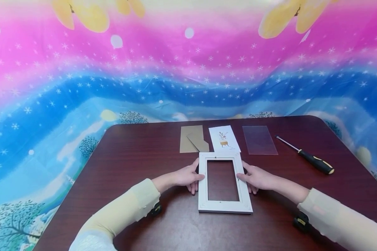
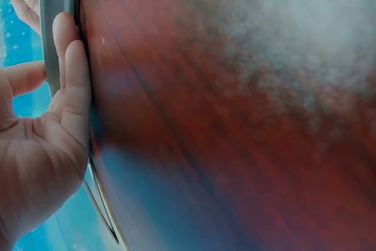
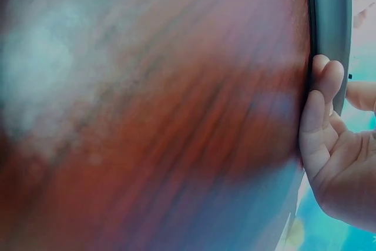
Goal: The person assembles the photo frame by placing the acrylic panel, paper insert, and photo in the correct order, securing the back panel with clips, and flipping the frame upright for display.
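Observation:
A white picture frame (image 1: 225,207), its opening bare to the table, lies in front of me with its long sides pointing away. My left hand (image 1: 186,176) grips its left side, thumb over the top face and fingers along the outer edge. On the opposite side my right hand (image 1: 259,177) holds it the same way. Both wrist views show the frame's edge (image 2: 59,4) between thumb and fingers, with the lower fingers of the left hand (image 2: 44,151) and right hand (image 3: 341,157) down against the tabletop.
Beyond the frame lie a brown backing board (image 1: 186,146) with a stand leg, a white card (image 1: 223,134) printed with a potted plant, and a clear sheet (image 1: 260,140). A black-and-yellow screwdriver (image 1: 315,161) rests at right on the dark wooden table (image 1: 138,146). A patterned cloth (image 1: 188,69) hangs behind.

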